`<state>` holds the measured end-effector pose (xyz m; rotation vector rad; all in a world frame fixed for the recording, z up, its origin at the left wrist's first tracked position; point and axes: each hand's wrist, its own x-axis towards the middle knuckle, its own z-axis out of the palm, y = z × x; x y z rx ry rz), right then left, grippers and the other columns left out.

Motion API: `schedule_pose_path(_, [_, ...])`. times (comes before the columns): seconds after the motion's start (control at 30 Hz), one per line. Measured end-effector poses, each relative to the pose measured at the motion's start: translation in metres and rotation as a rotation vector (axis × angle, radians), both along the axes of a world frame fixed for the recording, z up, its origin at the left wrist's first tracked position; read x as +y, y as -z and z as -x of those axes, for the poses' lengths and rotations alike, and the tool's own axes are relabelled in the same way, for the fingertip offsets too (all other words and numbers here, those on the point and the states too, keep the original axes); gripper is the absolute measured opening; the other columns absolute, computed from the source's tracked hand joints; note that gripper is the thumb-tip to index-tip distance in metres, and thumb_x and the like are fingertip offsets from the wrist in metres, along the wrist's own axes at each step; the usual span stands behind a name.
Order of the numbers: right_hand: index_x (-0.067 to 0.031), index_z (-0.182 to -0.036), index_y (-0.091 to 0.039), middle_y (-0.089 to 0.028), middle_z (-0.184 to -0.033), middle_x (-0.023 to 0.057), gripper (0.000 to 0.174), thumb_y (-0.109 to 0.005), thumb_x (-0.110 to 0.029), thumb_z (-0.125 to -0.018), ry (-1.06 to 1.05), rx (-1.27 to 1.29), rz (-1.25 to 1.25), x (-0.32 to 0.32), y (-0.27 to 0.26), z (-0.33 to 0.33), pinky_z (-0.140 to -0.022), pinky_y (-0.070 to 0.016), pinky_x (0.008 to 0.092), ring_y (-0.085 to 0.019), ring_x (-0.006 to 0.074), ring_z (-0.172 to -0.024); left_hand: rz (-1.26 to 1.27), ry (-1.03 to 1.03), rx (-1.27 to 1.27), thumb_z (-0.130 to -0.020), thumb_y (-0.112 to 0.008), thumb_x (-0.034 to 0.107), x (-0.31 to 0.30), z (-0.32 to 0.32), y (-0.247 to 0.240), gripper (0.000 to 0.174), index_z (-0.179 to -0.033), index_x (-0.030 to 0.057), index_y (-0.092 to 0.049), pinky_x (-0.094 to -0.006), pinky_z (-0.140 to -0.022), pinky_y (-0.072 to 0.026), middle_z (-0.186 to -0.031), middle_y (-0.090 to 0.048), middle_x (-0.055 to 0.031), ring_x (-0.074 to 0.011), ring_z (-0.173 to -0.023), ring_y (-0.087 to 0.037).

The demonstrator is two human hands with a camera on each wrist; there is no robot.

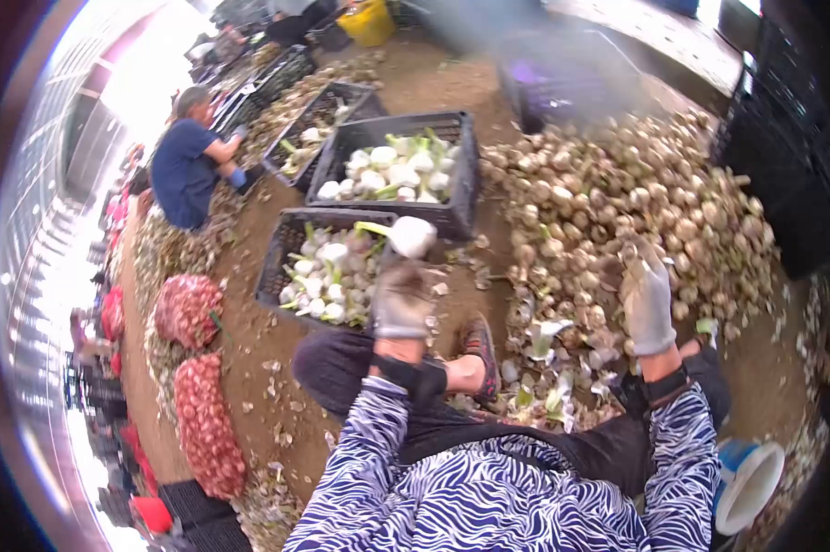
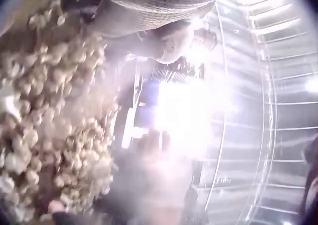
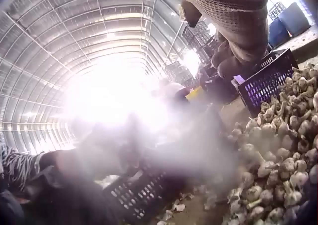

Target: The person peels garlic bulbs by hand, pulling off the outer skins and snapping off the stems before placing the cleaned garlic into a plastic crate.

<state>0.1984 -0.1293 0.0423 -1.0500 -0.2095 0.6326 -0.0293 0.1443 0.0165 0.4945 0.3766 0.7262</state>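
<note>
We judge work partway done. Near crate [image 1: 270, 276] and far crate [image 1: 466, 156] each part-filled with cleaned white bulbs. Large heap of unpeeled bulbs [image 1: 636, 202] lies right, and peeled skins [image 1: 544, 368] lie near feet.

Cleaned bulb [image 1: 412, 236] sits just beyond gloved left hand [image 1: 401, 299], over near crate's right corner. Contact and grip: we cannot tell.

Bulb long axis runs left-right, with green stem pointing left and round end right.

Gloved right hand [image 1: 647, 299] is at heap's near edge. Grip: we cannot tell.
</note>
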Motion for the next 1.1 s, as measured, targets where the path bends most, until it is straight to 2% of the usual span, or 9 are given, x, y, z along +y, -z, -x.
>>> schedule_pose_path(0.1, [-0.0018, -0.122, -0.055, -0.064, -0.095, 0.0052, 0.027, -0.04, -0.008, -0.1, 0.158, 0.007, 0.026, -0.015, 0.01, -0.019, -0.065, -0.0567, 0.031, -0.065, 0.0176, -0.078, 0.287, -0.64, -0.021, -0.085, -0.058, 0.003, 0.091, 0.026, 0.042, 0.007, -0.081, 0.0057, -0.062, -0.0321, -0.069, -0.0595, -0.074, -0.066, -0.0052, -0.0195, -0.069, -0.067])
schedule_pose_path(0.2, [-0.0007, -0.123, -0.054, -0.062, -0.093, 0.0022, 0.027, -0.042, -0.013, -0.102, 0.27, 0.014, 0.017, -0.03, -0.021, -0.026, -0.062, -0.0532, 0.0272, -0.061, 0.0141, -0.071, 0.425, -0.656, 0.046, -0.088, -0.053, 0.008, 0.09, 0.014, 0.067, 0.015, -0.078, 0.0005, -0.061, -0.0364, -0.067, -0.0597, -0.069, -0.06, -0.0081, -0.0247, -0.064, -0.063])
schedule_pose_path(0.33, [0.0002, -0.121, -0.06, -0.051, -0.074, 0.0011, 0.029, -0.046, 0.002, -0.096, 0.48, -1.017, 0.703, -0.068, -0.037, -0.041, -0.054, -0.0405, 0.0251, -0.043, 0.0103, -0.058, 0.326, -0.251, 0.433, -0.091, -0.06, 0.029, 0.004, -0.055, 0.084, 0.031, -0.069, 0.0064, -0.061, -0.0378, -0.06, -0.0512, -0.062, -0.055, -0.0057, -0.0229, -0.062, -0.058])
schedule_pose_path(0.4, [0.0026, -0.112, -0.061, -0.053, -0.075, 0.0019, 0.022, -0.048, -0.001, -0.096, 0.603, -0.982, 0.654, -0.086, -0.044, -0.049, -0.054, -0.0397, 0.0246, -0.046, 0.009, -0.061, -0.019, 0.175, 0.605, -0.087, -0.061, 0.006, -0.036, -0.072, 0.134, 0.017, -0.102, 0.0019, -0.064, -0.0348, -0.059, -0.0523, -0.08, -0.061, -0.0065, -0.0213, -0.069, -0.062])
schedule_pose_path(0.47, [0.0052, -0.104, -0.061, -0.054, -0.078, 0.0027, 0.019, -0.048, -0.007, -0.098, 0.713, -1.05, 0.715, -0.106, -0.054, -0.053, -0.055, -0.0398, 0.0242, -0.048, 0.0085, -0.064, -0.297, 0.41, 0.865, -0.076, -0.059, -0.015, -0.093, -0.094, 0.142, 0.063, -0.135, 0.0021, -0.047, -0.0331, -0.062, -0.0552, -0.102, -0.062, -0.0092, -0.0214, -0.077, -0.064])
schedule_pose_path(0.6, [0.003, -0.107, -0.061, -0.057, -0.083, 0.0048, 0.018, -0.051, -0.008, -0.096, 0.762, -0.556, 0.302, -0.148, -0.058, -0.057, -0.059, -0.0432, 0.026, -0.052, 0.011, -0.069, -1.229, 0.682, 0.806, -0.081, -0.064, 0.003, -0.181, -0.136, 0.168, 0.026, -0.106, 0.0015, -0.069, -0.03, -0.08, -0.0518, -0.095, -0.072, -0.0086, -0.0175, -0.09, -0.067])
schedule_pose_path(0.7, [0.0013, -0.109, -0.061, -0.06, -0.087, 0.0064, 0.019, -0.054, -0.009, -0.095, 0.775, -0.336, 0.112, -0.173, -0.06, -0.059, -0.062, -0.0458, 0.0273, -0.055, 0.0129, -0.073, -1.732, 0.908, 0.633, -0.085, -0.059, 0.017, -0.248, -0.19, 0.204, 0.033, -0.117, 0.0168, -0.065, -0.0449, -0.079, -0.0523, -0.101, -0.065, -0.0209, -0.0388, -0.089, -0.064])
schedule_pose_path(0.87, [-0.0015, -0.113, -0.061, -0.063, -0.093, 0.0091, 0.022, -0.059, -0.011, -0.093, 0.765, -0.162, -0.006, -0.194, -0.061, -0.051, -0.067, -0.05, 0.0296, -0.061, 0.016, -0.079, -2.334, 1.391, 0.494, -0.083, -0.055, 0.009, -0.326, -0.24, 0.227, 0.06, -0.14, 0.0217, -0.043, -0.0469, -0.085, -0.0535, -0.14, -0.046, -0.0182, -0.0363, -0.108, -0.063])
schedule_pose_path(1.1, [-0.0015, -0.118, -0.058, -0.064, -0.099, 0.0072, 0.034, -0.065, -0.023, -0.092, 0.7, -0.209, 0.257, -0.21, -0.053, -0.045, -0.071, -0.0537, 0.0244, -0.064, 0.0111, -0.084, -1.32, 1.411, 0.56, -0.081, -0.064, 0.0, -0.301, -0.238, 0.239, 0.061, -0.138, 0.008, -0.042, -0.0337, -0.083, -0.0541, -0.107, -0.063, -0.0118, -0.0209, -0.094, -0.064])
